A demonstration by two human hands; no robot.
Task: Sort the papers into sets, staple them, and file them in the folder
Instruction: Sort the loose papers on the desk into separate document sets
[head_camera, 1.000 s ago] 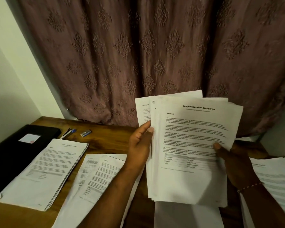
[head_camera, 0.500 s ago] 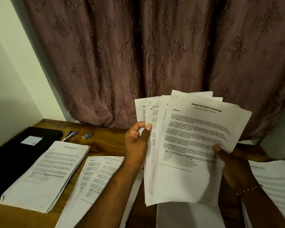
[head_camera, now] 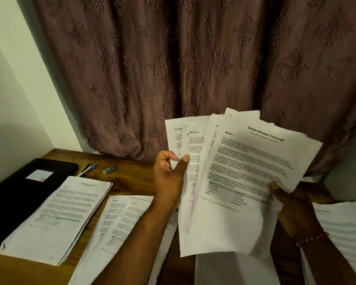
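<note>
I judge the sorting only partway done: my left grip and right grip each pinch the fanned papers above the worktop, piles lie below, and stapling and filing into the closed black folder seem yet to come.

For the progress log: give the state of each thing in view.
fan of papers: spread out, held up by both grips.
left grip: pinches the fan's left sheets.
right grip: holds the fan's right edge.
folder: closed, flat on the desk.
stack: flat, roughly squared.
loose sheets: overlapping, flat.
</note>
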